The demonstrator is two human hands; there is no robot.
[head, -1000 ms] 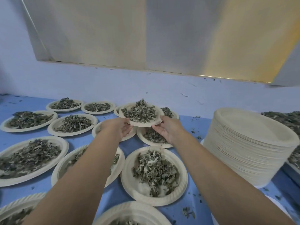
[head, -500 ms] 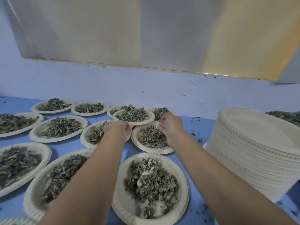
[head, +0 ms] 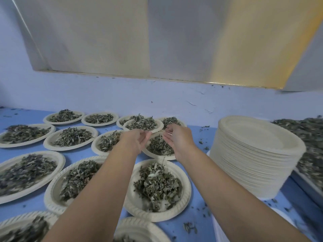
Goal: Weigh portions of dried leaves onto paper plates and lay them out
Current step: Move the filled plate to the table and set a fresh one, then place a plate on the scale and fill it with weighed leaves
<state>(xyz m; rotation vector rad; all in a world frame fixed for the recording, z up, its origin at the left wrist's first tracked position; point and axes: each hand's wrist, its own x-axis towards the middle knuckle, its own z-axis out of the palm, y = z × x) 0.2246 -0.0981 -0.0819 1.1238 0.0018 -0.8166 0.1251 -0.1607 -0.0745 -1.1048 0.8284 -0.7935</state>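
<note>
Because the paper plate [head: 160,126] is thin and its heap of dried leaves [head: 141,124] is light, loose and brittle, it will probably bend and spill if tipped. It looks best held level, with a hand under each side of the rim. This plate sits at the back of the blue table [head: 201,137], near the wall, perched across the rims of neighbouring filled plates rather than flat on the surface. The left hand [head: 138,138] and right hand [head: 176,137] hover just in front of its near rim, fingers loosely curled and holding nothing. Whether a fingertip touches the rim cannot be told. About fourteen filled plates are in view, laid in rough rows, several cut off by the frame edge. To the right stands one tall stack of empty plates [head: 258,154]. Beyond it lies one bed of loose leaves [head: 311,137].
</note>
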